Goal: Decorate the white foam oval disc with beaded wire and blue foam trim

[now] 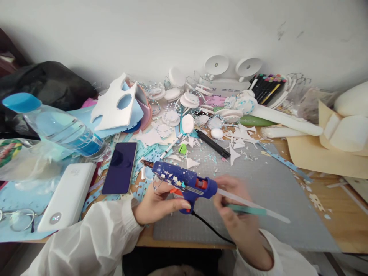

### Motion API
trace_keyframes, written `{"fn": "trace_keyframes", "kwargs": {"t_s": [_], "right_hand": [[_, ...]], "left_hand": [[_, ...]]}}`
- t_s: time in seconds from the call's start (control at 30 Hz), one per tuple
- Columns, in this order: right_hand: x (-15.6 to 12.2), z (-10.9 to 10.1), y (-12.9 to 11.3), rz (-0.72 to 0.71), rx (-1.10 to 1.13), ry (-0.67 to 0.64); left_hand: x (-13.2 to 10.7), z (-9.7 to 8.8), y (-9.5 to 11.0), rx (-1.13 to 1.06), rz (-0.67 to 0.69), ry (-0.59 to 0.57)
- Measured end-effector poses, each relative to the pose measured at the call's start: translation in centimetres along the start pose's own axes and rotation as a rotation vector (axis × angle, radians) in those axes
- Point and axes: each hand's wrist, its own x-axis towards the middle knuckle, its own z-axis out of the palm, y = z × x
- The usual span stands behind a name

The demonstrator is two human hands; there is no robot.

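While the L hand (159, 205) is wrapped round the handle of the blue glue gun (178, 178), held over the near L part of the grey cutting mat (276, 165), the R hand (234, 207) is up by the gun's rear end, closed round a teal-green item (253, 209); it's blurred, so can't tell if the fingers also pinch the translucent glue stick (277, 216) poking out the back. Looks like stick-feeding, so IMO best to grip the stick close to the gun, push straight in line w/ the barrel, no bending, & brace the body. Nozzle (147, 164) points L, poss. hot, so it should be aimed clear of the phone (120, 168) & paper strips (145, 153) nearby. Black cord (212, 228) runs toward the R wrist & could snag. Foam scraps (234, 155) & a black pen-like tool (213, 143) lie beyond the gun, w/ white discs (189, 99) heaped near the wall (129, 38). Off to the L: power bank (67, 197), glasses (23, 220), water bottle (63, 128), so prob. not much elbow room that side.
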Motion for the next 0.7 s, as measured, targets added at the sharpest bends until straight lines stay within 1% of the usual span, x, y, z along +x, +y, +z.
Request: {"fn": "trace_keyframes", "kwargs": {"t_s": [0.07,0.13,0.2,0.27,0.3,0.37,0.43,0.5,0.57,0.6,0.63,0.7], "right_hand": [[0.2,0.5,-0.1,0.004,-0.018,-0.110],[0.3,1.0,-0.3,0.005,-0.081,-0.161],[0.4,1.5,-0.5,0.001,-0.125,-0.151],[0.5,1.7,-0.7,0.004,-0.144,-0.108],[0.5,1.6,-0.8,0.002,-0.155,-0.077],[0.7,0.9,-1.2,-0.021,-0.199,-0.006],[1.0,-0.9,-1.7,-0.044,-0.280,0.089],[1.3,-3.7,-2.2,-0.023,-0.416,0.201],[1.6,-7.3,-2.4,0.052,-0.621,0.346],[1.7,-9.1,-2.4,0.095,-0.719,0.380],[1.8,-10.8,-2.3,0.127,-0.788,0.446],[1.9,-13.6,-1.7,0.205,-0.875,0.502]], "left_hand": [[0.0,0.1,0.0,0.007,0.007,-0.019],[-0.1,0.1,0.0,0.021,-0.006,-0.042],[-0.1,0.1,-0.1,0.015,-0.035,-0.071],[-0.1,0.2,-0.3,-0.003,-0.057,-0.103],[-0.1,0.3,-0.3,-0.006,-0.062,-0.108],[0.1,0.3,-0.3,0.013,-0.053,-0.077],[0.3,0.3,-0.1,0.047,-0.040,0.001],[0.6,0.2,0.0,0.069,-0.018,0.126],[0.8,0.0,-0.1,0.079,0.006,0.265],[1.0,-0.1,-0.1,0.083,0.017,0.329],[1.1,-0.2,-0.2,0.089,0.024,0.381],[1.2,-0.5,-0.5,0.111,0.026,0.431]]}}
